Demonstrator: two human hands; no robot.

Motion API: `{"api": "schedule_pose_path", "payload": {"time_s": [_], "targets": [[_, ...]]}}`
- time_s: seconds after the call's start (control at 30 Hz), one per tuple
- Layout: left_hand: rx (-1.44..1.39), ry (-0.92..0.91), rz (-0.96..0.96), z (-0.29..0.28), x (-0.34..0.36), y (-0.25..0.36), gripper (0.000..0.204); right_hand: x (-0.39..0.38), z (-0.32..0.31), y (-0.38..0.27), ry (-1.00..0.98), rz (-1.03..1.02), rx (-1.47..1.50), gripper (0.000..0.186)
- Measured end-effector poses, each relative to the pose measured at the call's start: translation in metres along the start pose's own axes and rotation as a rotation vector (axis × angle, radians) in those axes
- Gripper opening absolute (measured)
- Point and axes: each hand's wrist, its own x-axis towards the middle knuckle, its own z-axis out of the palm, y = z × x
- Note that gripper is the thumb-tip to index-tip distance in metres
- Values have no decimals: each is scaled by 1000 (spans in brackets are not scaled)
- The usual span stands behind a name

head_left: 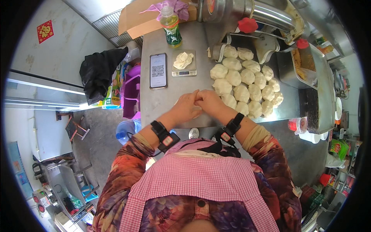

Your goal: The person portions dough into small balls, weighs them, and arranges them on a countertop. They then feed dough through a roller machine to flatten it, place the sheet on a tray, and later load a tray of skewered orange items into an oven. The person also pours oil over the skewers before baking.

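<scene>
My left hand and my right hand meet over the front of the steel table, fingers closed and touching; whatever they hold is hidden. Just beyond them, a lump of dough rests on a small digital scale. A phone lies left of the scale, its screen lit. To the right of my hands, several pale dough rounds lie close together on the steel surface.
A green-labelled bottle and cardboard box stand at the back. A steel roller machine occupies the back right, beside a metal pan and stacked trays. A purple crate and black cloth are at left.
</scene>
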Motion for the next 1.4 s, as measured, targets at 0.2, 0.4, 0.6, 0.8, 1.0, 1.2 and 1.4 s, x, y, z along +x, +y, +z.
{"api": "schedule_pose_path", "payload": {"time_s": [0.2, 0.4, 0.6, 0.8, 1.0, 1.2, 1.4], "targets": [[209, 15, 27, 8, 3, -14, 47, -11, -27, -28, -213, 278, 445, 8], [-314, 220, -59, -46, 34, -23, 62, -38, -74, -35, 74, 370, 649, 11], [312, 228, -561, -105, 126, -54, 61, -72, -86, -15, 225, 423, 794, 17], [525, 355, -497, -62, 126, -36, 53, -93, -97, -2, 310, 346, 774, 15], [204, 399, -228, -48, 109, -19, 52, -106, -113, 5, 312, 307, 777, 13], [587, 281, 9, 0, 75, 3, 63, -113, -123, 16, 286, 344, 835, 13], [668, -14, -186, 74, 60, 58, 87, -111, -124, 21, 178, 346, 814, 13]]}}
